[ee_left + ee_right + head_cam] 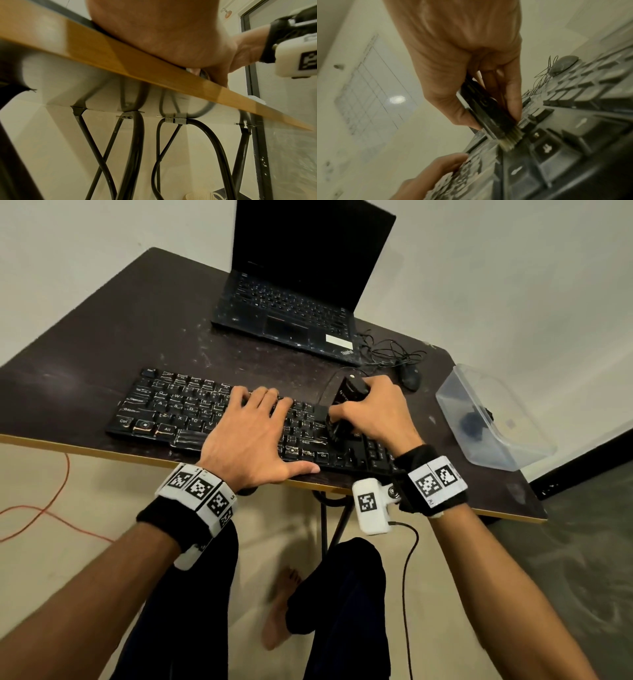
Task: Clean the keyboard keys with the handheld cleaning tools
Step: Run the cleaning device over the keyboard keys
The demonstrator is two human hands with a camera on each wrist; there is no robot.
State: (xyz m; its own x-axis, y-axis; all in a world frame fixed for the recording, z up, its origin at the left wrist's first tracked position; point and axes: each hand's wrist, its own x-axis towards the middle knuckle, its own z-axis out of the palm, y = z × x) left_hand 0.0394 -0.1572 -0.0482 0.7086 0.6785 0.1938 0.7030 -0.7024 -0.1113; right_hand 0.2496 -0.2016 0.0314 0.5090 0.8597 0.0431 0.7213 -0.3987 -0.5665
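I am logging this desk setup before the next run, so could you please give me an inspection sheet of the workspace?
Surface: dark table, scuffed and dusty, pale wood edge.
Job's things: black keyboard at the near edge; black cleaning brush, bristles down among the keys.
Clutter: open laptop, screen dark; mouse; clear plastic container holding something dark.
Grippers: left hand flat on the keyboard; right hand grips the brush.
Cables: tangled mouse cable; orange cord on the floor.
Surroundings: plain walls, black table legs.
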